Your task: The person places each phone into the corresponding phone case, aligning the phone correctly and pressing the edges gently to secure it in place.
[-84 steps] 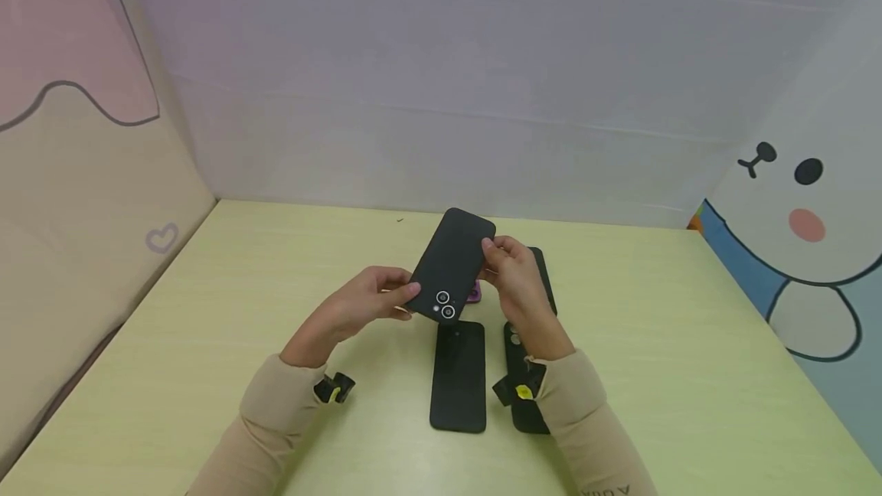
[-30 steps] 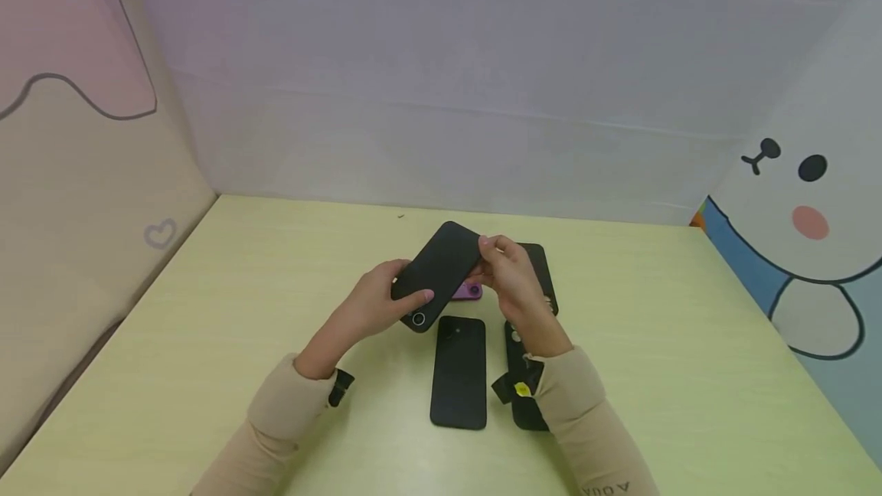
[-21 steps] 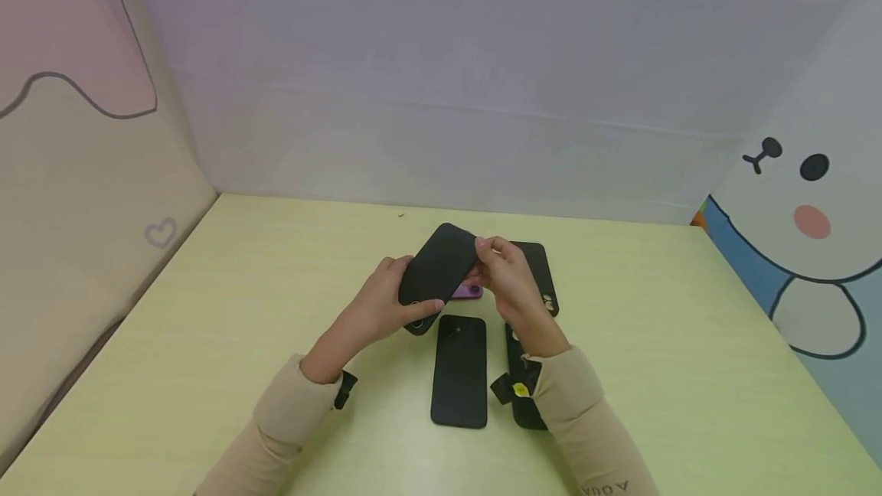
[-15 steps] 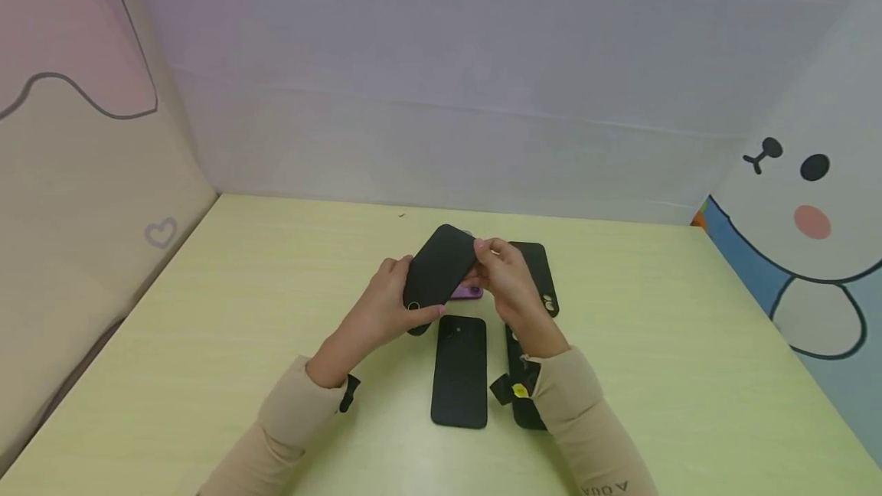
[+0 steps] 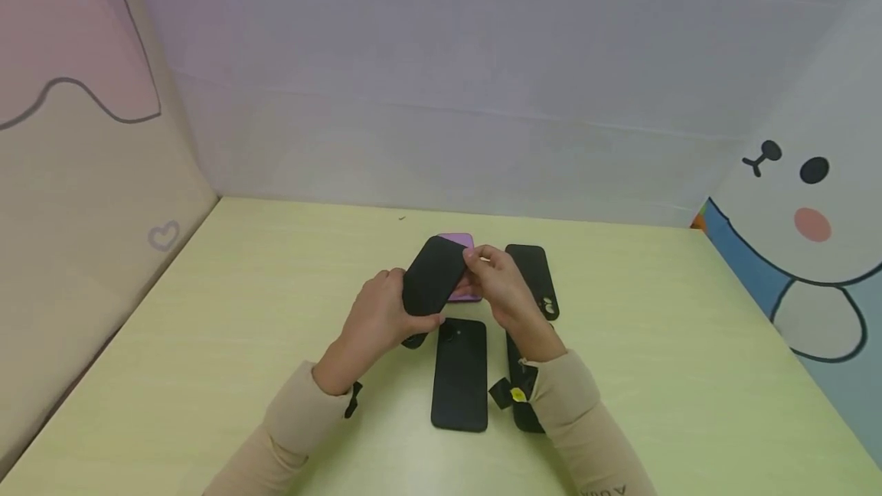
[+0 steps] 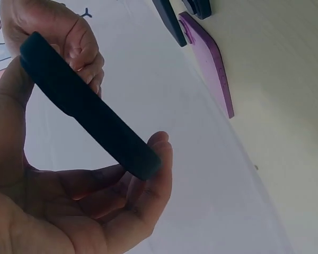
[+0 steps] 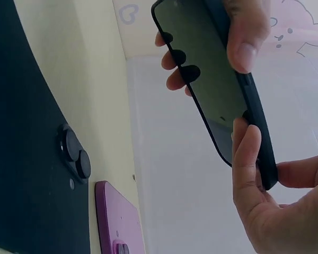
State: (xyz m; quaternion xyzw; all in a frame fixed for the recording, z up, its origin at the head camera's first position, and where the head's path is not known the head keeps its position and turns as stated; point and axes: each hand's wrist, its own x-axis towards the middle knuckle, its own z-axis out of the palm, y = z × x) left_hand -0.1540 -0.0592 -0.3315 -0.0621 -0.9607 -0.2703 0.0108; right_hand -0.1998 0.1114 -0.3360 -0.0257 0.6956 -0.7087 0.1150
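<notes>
Both hands hold one black cased phone (image 5: 430, 282) above the table, its back facing up and tilted. My left hand (image 5: 394, 312) grips its near end, with the thumb over the back. My right hand (image 5: 485, 272) pinches its far right edge. In the right wrist view the phone's dark screen (image 7: 206, 69) faces down, with my right thumb (image 7: 245, 32) on its side and the left fingertips (image 7: 176, 56) along its other edge. The left wrist view shows the phone's edge (image 6: 90, 111) across my left palm.
A purple phone (image 5: 460, 243) lies just behind the held one. A black phone (image 5: 458, 373) lies face down in front of the hands, another (image 5: 534, 274) at the right, and a third (image 5: 518, 404) under my right wrist. The yellow-green table (image 5: 241, 312) has walls on three sides.
The held phone has sunk lower and tipped flatter. My left hand now covers its camera end, and the purple phone shows behind it.
</notes>
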